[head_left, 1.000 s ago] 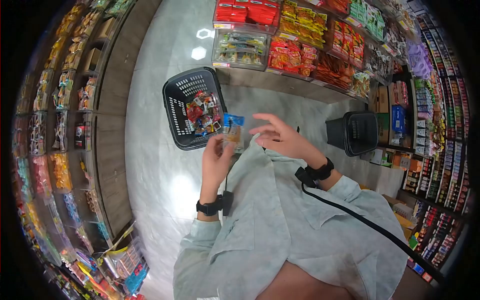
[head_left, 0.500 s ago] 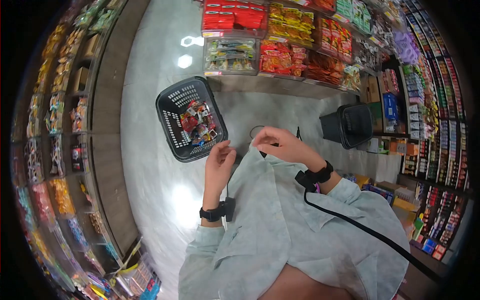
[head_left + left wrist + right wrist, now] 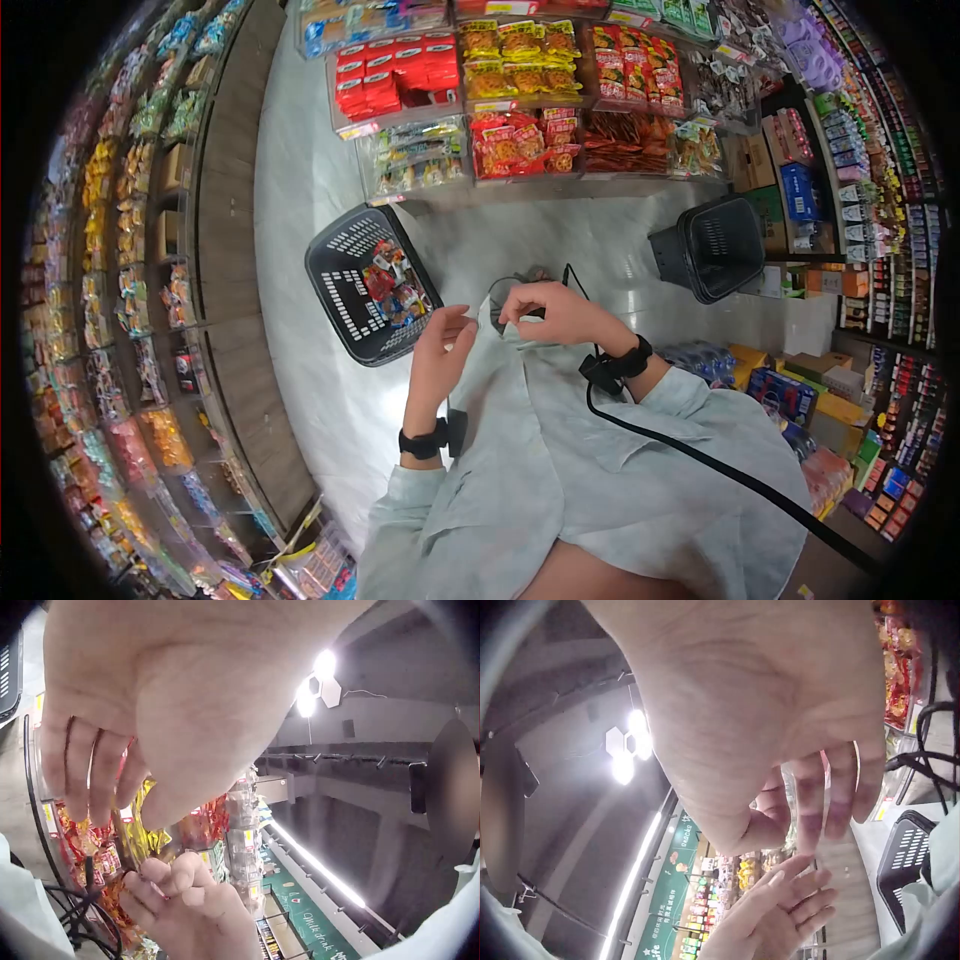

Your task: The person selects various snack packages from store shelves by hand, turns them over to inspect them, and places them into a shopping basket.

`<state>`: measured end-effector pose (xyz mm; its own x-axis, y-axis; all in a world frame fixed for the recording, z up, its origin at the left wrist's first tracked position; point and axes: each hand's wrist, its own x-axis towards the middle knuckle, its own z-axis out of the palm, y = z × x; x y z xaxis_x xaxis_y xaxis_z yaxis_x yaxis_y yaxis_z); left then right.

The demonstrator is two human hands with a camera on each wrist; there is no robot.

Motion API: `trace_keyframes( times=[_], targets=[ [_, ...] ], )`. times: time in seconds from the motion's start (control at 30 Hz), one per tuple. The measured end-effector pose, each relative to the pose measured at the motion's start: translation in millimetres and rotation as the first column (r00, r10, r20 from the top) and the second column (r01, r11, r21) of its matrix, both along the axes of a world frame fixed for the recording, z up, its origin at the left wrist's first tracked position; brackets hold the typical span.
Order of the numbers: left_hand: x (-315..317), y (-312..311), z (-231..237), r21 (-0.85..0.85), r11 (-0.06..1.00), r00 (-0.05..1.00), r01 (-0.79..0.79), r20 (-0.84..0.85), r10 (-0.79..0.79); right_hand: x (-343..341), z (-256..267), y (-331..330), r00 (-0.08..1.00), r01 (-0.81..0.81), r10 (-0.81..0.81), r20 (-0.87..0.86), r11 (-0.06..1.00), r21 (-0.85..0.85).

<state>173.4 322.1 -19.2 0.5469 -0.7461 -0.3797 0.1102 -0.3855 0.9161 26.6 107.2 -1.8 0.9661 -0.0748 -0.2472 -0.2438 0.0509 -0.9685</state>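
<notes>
My left hand (image 3: 438, 352) is held in front of the shirt (image 3: 500, 430), palm inward, its fingers loosely bent and holding nothing. Across from it is my right hand (image 3: 568, 312), fingers relaxed and bent near the shirt's front; the right wrist view shows nothing between its fingers (image 3: 841, 791). On the floor beyond the left hand stands a black shopping basket (image 3: 322, 285). Small packaged snacks (image 3: 392, 283) in red, white and blue wrappers lie inside it. The left fingertips overlap the basket's near corner in the head view.
Clear bins of red snack packets (image 3: 395, 75) and yellow packets (image 3: 520, 60) line the shelf ahead. Stacked black baskets (image 3: 680, 245) stand on the right. Tall snack shelving (image 3: 240, 300) runs along the left. A black cable (image 3: 700, 445) crosses the right side.
A blue-and-clear packet pinched in the left hand a second ago has left it. The right hand has curled its fingers more. The view has shifted, with more shelf now showing ahead.
</notes>
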Motion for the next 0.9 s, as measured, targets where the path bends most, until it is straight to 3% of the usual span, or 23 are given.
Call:
trace_keyframes(
  times=[0.13, 0.23, 0.47, 0.53, 0.9],
  targets=[
    [-24, -57, 11, 0.007, 1.000, 0.997, 0.026, 0.076, -0.027, -8, -10, -50, 0.998, -0.003, 0.003, 0.067, 1.000, 0.008],
    [-38, -100, 30, 0.044, 0.995, 0.985, 0.091, 0.141, -0.096, -15, -21, -87, 0.998, -0.047, 0.047, 0.029, 0.999, -0.028],
    [-42, -154, 40, 0.102, 0.987, 0.947, 0.127, 0.284, -0.151, -26, -36, -143, 0.999, 0.035, -0.033, -0.043, 0.998, 0.050],
    [-35, -160, 35, 0.131, 0.984, 0.949, 0.122, 0.274, -0.154, -29, -44, -150, 0.995, 0.098, -0.096, -0.026, 0.989, 0.108],
    [70, -220, 3, 0.079, 0.980, 0.958, 0.183, 0.209, -0.196, -24, -28, -176, 0.935, 0.349, -0.343, -0.095, 0.935, 0.056]
  ],
)
